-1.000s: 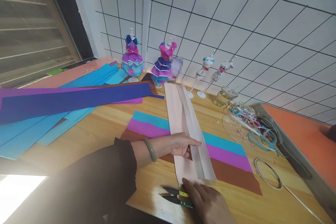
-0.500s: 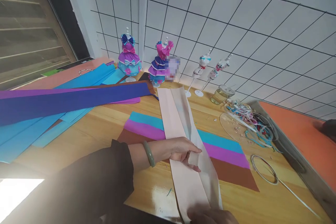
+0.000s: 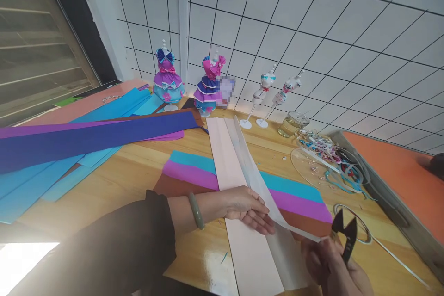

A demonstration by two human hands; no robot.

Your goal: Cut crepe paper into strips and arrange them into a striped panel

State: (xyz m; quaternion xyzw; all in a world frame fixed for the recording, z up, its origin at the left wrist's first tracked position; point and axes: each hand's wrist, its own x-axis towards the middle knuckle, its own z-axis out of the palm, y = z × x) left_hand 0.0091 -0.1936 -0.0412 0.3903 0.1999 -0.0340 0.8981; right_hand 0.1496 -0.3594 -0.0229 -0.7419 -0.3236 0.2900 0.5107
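Note:
A long pale pink strip [image 3: 222,148] runs from the back of the table towards me, with a whitish sheet [image 3: 282,254] along its right side. My left hand [image 3: 248,208] rests on them, open, fingers stretched out and thumb lying near the sheet's raised edge. At the lower right, my right hand [image 3: 336,268] is closed around black thread snips [image 3: 347,236] whose blades point up and stand apart. The sheet's thin raised edge reaches the fingers of that hand; how they grip it is partly hidden. Beneath lie blue, purple and brown bands [image 3: 300,203].
Long blue and purple strips [image 3: 97,134] lie at left. Two dressed mini mannequins [image 3: 169,78] and two plainer ones [image 3: 265,85] stand by the tiled wall. A glass jar [image 3: 293,123], a clear dish with ribbon scraps [image 3: 322,159] and a ribbon roll [image 3: 364,226] are at right.
My right hand has risen from the bottom edge to the right, the snips now showing and the sheet's edge drawn out towards it. My left hand's fingers have straightened.

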